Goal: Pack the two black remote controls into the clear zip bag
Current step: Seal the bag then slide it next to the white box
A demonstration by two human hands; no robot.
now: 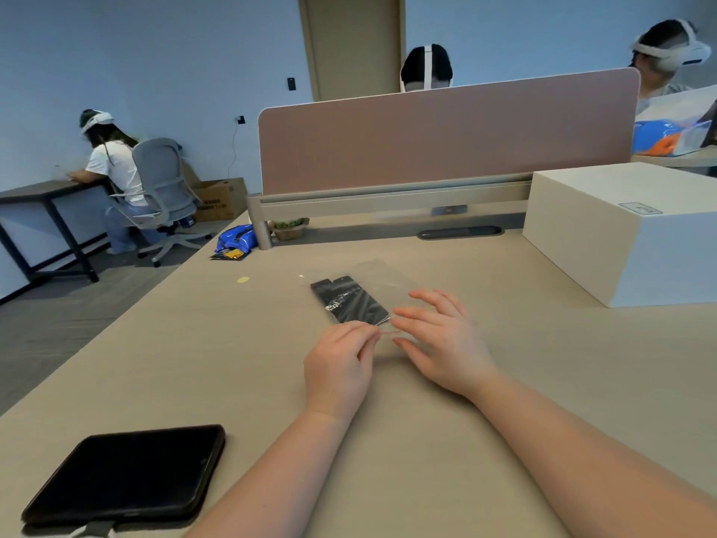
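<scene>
Head view: 2 remotes [349,300] bagged, pointing away-left.

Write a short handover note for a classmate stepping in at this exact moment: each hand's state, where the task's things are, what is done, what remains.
Left hand: fingertips pinched on the near edge of the clear zip bag.
Right hand: open, fingers spread, resting on that same near edge.
Two black remote controls: side by side inside the bag, which lies flat on the desk.
Done: both remotes are in.
Left: probably pressing the zip shut; whether it is already sealed cannot be told.
</scene>
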